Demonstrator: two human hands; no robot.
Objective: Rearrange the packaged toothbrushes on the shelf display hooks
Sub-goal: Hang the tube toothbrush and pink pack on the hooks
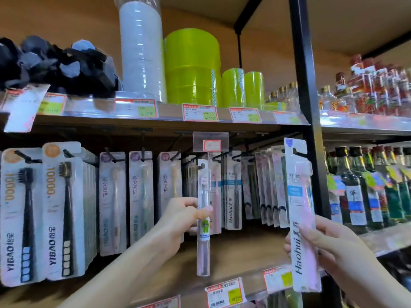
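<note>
Dark metal shelf frame [303, 63] is carrying rows of carded toothbrush packs [64, 210] hanging flat on black wire hooks [178, 155], faces out. Right hand [333, 247] is pinching a wide white-and-pink Haohui blister pack [300, 214], lower right, hole seemingly nearing a hook. Left hand [180, 218], centre, is pinching a slim clear plastic toothbrush tube [204, 216] upright, likely for rehanging.

You have one view only, from the head camera, so nothing is shared with another. It faces the shelving straight on and tilts slightly up, close enough that both forearms reach in from 6 o'clock. Hooks of packaged toothbrushes [142, 196] fill 9 o'clock; the black upright post [305, 85] stands at 2 o'clock.
</note>
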